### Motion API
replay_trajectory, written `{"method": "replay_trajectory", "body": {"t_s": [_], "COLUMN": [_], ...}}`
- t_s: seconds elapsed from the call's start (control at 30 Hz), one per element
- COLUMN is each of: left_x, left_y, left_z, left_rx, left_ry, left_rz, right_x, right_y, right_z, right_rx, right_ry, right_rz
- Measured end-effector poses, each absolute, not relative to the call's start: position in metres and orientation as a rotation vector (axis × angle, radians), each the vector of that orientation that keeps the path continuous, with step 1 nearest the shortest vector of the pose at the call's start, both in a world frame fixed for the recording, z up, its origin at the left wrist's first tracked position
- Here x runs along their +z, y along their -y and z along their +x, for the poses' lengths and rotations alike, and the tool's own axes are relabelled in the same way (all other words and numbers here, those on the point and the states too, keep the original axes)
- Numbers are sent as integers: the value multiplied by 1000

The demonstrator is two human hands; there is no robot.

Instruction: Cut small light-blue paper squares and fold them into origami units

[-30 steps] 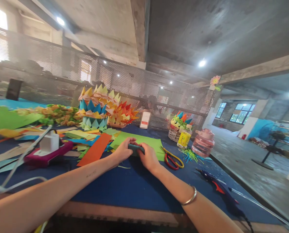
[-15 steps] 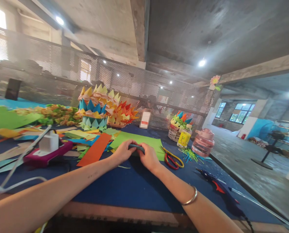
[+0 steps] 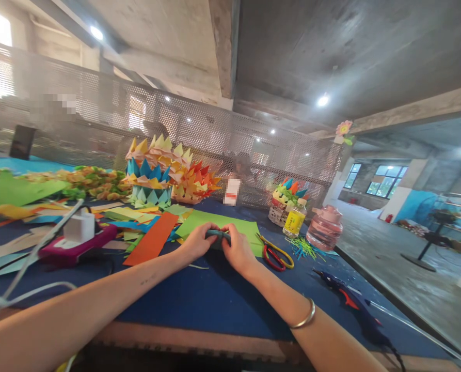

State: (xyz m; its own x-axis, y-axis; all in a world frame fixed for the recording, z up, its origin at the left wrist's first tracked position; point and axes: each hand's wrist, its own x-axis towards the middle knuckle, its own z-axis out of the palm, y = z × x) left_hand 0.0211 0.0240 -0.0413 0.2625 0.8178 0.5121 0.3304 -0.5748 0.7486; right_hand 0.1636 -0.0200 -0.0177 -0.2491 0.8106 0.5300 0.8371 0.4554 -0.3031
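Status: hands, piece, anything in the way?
Left hand, right hand gripping blue-grey piece. Green sheet partly hidden behind them. Scissors close right, seemingly not blocking.

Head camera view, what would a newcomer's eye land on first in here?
Most likely the spiky, many-coloured paper crafts at the back of the blue table, left of centre. Next, perhaps, the left hand and right hand mid-table, together holding a blue-grey strip near the bright green sheet. The red-and-yellow scissors also stand out, lying at that sheet's right edge.
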Motion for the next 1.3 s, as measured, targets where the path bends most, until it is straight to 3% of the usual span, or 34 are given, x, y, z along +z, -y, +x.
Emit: {"method": "replay_trajectory", "body": {"t_s": [1.3], "left_x": [-40], "left_y": [-24], "left_z": [21], "left_rx": [1271], "left_ry": [-1150], "left_rz": [2038], "right_x": [-19], "right_y": [21], "right_z": [159], "right_rx": [-49], "right_ry": [2081], "right_rz": [-1464]}}
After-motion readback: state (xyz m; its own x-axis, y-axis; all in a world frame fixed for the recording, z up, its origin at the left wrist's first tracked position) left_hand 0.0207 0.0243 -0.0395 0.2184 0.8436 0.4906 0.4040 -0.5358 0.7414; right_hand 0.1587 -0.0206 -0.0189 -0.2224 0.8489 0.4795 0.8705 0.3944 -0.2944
